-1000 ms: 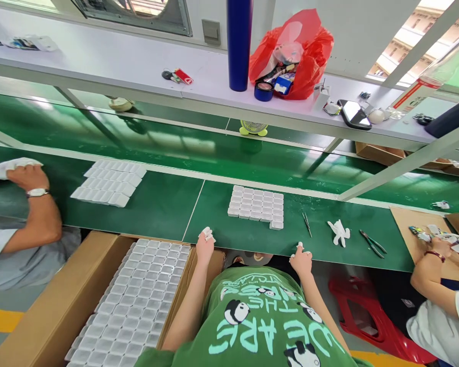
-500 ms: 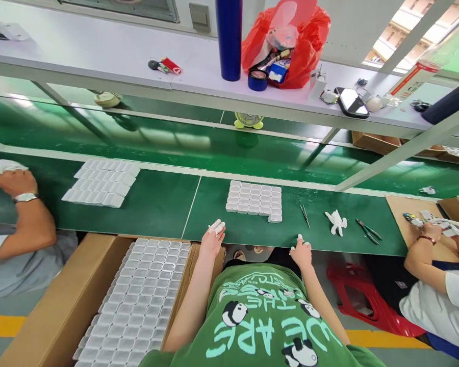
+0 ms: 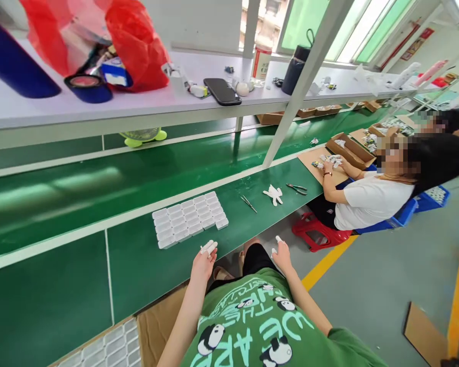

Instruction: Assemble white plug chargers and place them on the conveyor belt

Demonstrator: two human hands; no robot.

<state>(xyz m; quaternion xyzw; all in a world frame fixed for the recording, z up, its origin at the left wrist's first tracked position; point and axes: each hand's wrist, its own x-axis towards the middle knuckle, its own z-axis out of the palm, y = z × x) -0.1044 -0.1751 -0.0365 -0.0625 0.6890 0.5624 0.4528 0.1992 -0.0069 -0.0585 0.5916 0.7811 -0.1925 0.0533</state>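
Clock positions are read in the head view, centred on the block of white cases (image 3: 189, 219), with 12 o'clock at the top. The block lies flat on the green bench (image 3: 61, 290); one corner case (image 3: 222, 223) projects from its front row at 3 o'clock.

Grip state: the left hand (image 3: 204, 259), at 5 o'clock over the near bench edge, has its fingers extended and close together; no object shows in it. The right hand (image 3: 282, 255), between 3 and 4 o'clock and beyond the bench edge, is loosely spread and shows no load. Both hands wear white fingertip covers.

Caution: the left hand is just beside the front row. A sideways sweep could catch the corner case and skew the tightly packed rows. Smooth fingertip covers may also reduce friction, so a case lifted near the edge could slip to the floor.

Caution: tweezers (image 3: 248, 204) lie near the block towards 3 o'clock, with a white glove-like item (image 3: 273, 194) and pliers (image 3: 297, 189) farther out. A low reach in that direction could snag the tweezers' tips.
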